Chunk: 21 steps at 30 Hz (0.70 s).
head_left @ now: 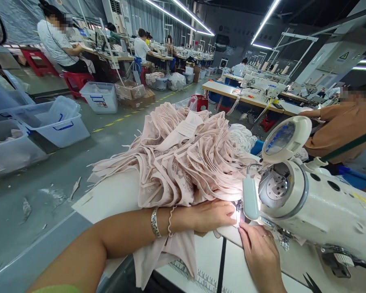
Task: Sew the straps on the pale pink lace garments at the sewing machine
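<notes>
My left hand (pixel 215 215) is at the sewing machine's needle area, its fingers pressed together on a pale pink garment piece (pixel 181 250) that hangs below my wrist over the table edge. My right hand (pixel 259 244) pinches the fabric's edge just in front of the needle, fingertips close to those of the left. The white sewing machine (pixel 332 207) stands on the right, with a small lamp (pixel 250 198) lighting the stitching spot. Beyond my left forearm lies a large heap of pale pink lace-trimmed garments (pixel 177 162). The presser foot is mostly hidden by fingers and glare.
A round magnifier-like cover (pixel 285 138) sticks up from the machine head. Dark scissor-like tips (pixel 311 283) show at the bottom right. A ruler scale (pixel 192 274) marks the table front. Plastic bins (pixel 100 97) stand on the floor left; a person in brown (pixel 344 126) sits right.
</notes>
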Available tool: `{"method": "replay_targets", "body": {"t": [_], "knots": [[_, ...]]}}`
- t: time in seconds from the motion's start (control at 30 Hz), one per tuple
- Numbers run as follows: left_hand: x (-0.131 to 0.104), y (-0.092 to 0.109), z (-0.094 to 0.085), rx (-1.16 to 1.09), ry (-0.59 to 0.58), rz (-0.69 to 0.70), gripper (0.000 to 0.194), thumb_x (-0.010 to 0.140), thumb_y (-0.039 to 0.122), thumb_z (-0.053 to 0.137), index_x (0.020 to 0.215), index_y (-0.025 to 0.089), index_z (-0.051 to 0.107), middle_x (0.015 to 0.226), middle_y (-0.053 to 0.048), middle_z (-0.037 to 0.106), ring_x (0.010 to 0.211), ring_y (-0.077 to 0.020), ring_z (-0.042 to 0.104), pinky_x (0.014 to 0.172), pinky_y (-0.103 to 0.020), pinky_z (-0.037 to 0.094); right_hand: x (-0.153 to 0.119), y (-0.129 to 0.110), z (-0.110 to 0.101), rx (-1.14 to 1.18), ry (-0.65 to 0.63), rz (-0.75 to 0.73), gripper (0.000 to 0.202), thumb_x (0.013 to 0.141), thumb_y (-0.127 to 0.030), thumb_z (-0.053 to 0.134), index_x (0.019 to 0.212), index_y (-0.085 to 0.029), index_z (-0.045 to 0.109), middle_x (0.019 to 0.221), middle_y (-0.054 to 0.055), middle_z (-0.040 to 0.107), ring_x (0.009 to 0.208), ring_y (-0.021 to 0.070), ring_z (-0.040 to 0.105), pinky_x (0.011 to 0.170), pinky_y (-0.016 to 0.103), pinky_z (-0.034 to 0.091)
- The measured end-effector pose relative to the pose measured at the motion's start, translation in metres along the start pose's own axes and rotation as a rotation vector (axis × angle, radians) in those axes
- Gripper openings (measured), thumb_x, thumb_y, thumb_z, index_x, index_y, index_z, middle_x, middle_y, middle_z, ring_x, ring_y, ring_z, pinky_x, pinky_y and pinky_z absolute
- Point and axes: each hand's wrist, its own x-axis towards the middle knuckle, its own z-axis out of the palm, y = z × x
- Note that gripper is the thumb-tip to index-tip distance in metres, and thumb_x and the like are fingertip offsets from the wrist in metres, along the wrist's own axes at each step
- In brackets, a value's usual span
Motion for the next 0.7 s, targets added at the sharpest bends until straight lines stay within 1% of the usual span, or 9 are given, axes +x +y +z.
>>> {"method": "replay_targets", "body": {"t": [0.07,0.13,0.23,0.3,0.37,0.5,0.57,0.63,0.7], "knots": [[-0.001,0.001,-0.004,0.085,-0.001,0.122,0.020,0.083,0.009,0.066,0.097,0.022,0.061,0.096,-0.005,0.060,0.090,-0.0194,0.051,0.075,-0.029,0.039,0.004,-0.003,-0.005,-0.011,0.023,-0.071,0.009,0.095,-0.019,0.057,0.102,-0.020,0.063,0.083,0.002,0.073,0.075,0.0194,0.065,0.086,0.036,0.045],[-0.003,0.004,-0.008,0.218,0.019,0.218,0.016,0.084,0.007,0.064,0.095,0.019,0.061,0.094,-0.006,0.060,0.088,-0.0195,0.051,0.072,-0.030,0.038,0.008,-0.006,-0.008,-0.018,0.029,-0.096,0.007,0.094,-0.018,0.058,0.098,-0.021,0.063,0.079,0.001,0.072,0.072,0.0181,0.064,0.084,0.035,0.045],[-0.003,0.009,-0.009,0.373,0.065,0.258,0.009,0.091,0.009,0.056,0.091,0.015,0.062,0.090,-0.006,0.060,0.084,-0.0181,0.050,0.069,-0.031,0.037,0.011,-0.011,-0.009,-0.054,0.026,-0.102,0.008,0.095,-0.017,0.057,0.095,-0.020,0.064,0.074,0.000,0.070,0.069,0.0167,0.063,0.083,0.035,0.044],[-0.002,0.011,-0.007,0.417,0.092,0.270,0.017,0.096,0.010,0.050,0.085,0.015,0.063,0.089,-0.005,0.060,0.082,-0.0167,0.050,0.067,-0.031,0.037,0.013,-0.014,-0.008,-0.091,0.015,-0.087,0.010,0.095,-0.017,0.055,0.093,-0.020,0.064,0.071,0.000,0.068,0.067,0.0166,0.061,0.079,0.035,0.043],[-0.001,0.013,-0.004,0.428,0.106,0.287,0.023,0.096,0.009,0.048,0.078,0.016,0.062,0.092,-0.005,0.061,0.081,-0.0158,0.051,0.065,-0.032,0.037,0.014,-0.018,-0.007,-0.124,0.000,-0.065,0.014,0.095,-0.017,0.052,0.089,-0.021,0.065,0.067,0.000,0.064,0.065,0.0173,0.058,0.075,0.035,0.042],[0.000,0.017,-0.005,0.426,0.103,0.329,0.029,0.093,0.007,0.050,0.067,0.017,0.060,0.097,-0.006,0.064,0.082,-0.0168,0.053,0.060,-0.034,0.036,0.015,-0.022,-0.002,-0.101,0.009,0.026,0.024,0.095,-0.018,0.048,0.074,-0.023,0.058,0.058,-0.001,0.056,0.063,0.0188,0.056,0.071,0.034,0.041],[0.001,0.020,-0.006,0.421,0.085,0.329,0.033,0.093,0.006,0.048,0.065,0.017,0.060,0.094,-0.006,0.064,0.081,-0.0177,0.053,0.060,-0.036,0.037,0.014,-0.020,-0.001,-0.033,0.033,0.129,0.024,0.095,-0.021,0.048,0.072,-0.024,0.055,0.059,0.000,0.058,0.062,0.0188,0.056,0.069,0.033,0.042],[0.002,0.021,-0.006,0.407,0.054,0.312,0.034,0.092,0.004,0.047,0.065,0.019,0.061,0.090,-0.006,0.063,0.080,-0.0183,0.054,0.062,-0.037,0.039,0.013,-0.017,-0.001,0.044,0.046,0.248,0.021,0.095,-0.026,0.050,0.074,-0.024,0.055,0.064,0.000,0.062,0.062,0.0187,0.058,0.065,0.032,0.042],[0.002,0.019,-0.003,0.382,0.042,0.287,0.032,0.090,0.002,0.046,0.069,0.019,0.062,0.088,-0.006,0.062,0.080,-0.0192,0.054,0.066,-0.038,0.041,0.012,-0.015,-0.001,0.096,0.038,0.300,0.020,0.095,-0.028,0.051,0.076,-0.024,0.056,0.067,0.000,0.065,0.062,0.0183,0.059,0.065,0.031,0.042]]}}
